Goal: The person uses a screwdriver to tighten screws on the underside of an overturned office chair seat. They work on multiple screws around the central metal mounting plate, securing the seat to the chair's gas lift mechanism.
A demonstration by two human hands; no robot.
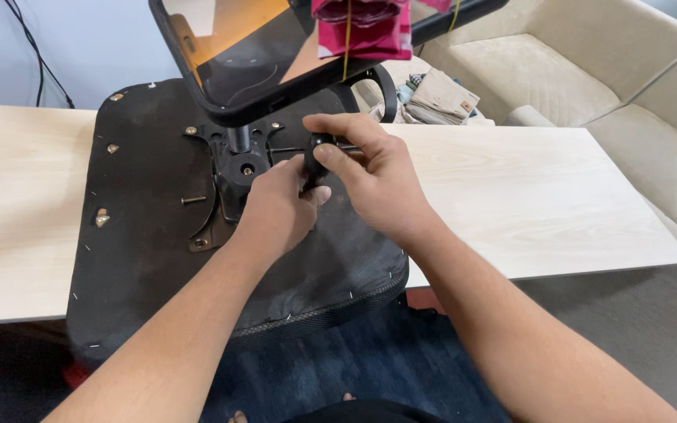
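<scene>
Landmark: black fabric-covered office chair seat [150, 258], lying upside down on a pale wood-grain table [542, 196].

- Pile of folded beige and grey cloths with a small brown tag [436, 98]: beyond the seat's far right corner, past the table's back edge. Tag rectangular; its print too small to tell.
- Magenta cloth piece with a yellow cord [362, 27]: above the seat's far edge, hanging in front of a black curved chair frame [221, 98].
- Black metal seat mechanism plate [237, 168]: bolted at the seat's centre.
- Small black lever knob [319, 157]: just right of the plate, over the seat.
- Loose brass-coloured screw [193, 200]: on the seat, left of the plate.
- Left hand [280, 207]: fingers curled narrow, touching the knob from below.
- Right hand [374, 176]: closed on the knob from above, thumb and fingers pinching it.
- 1 cream sofa [573, 70]: well beyond the seat, far right.
</scene>
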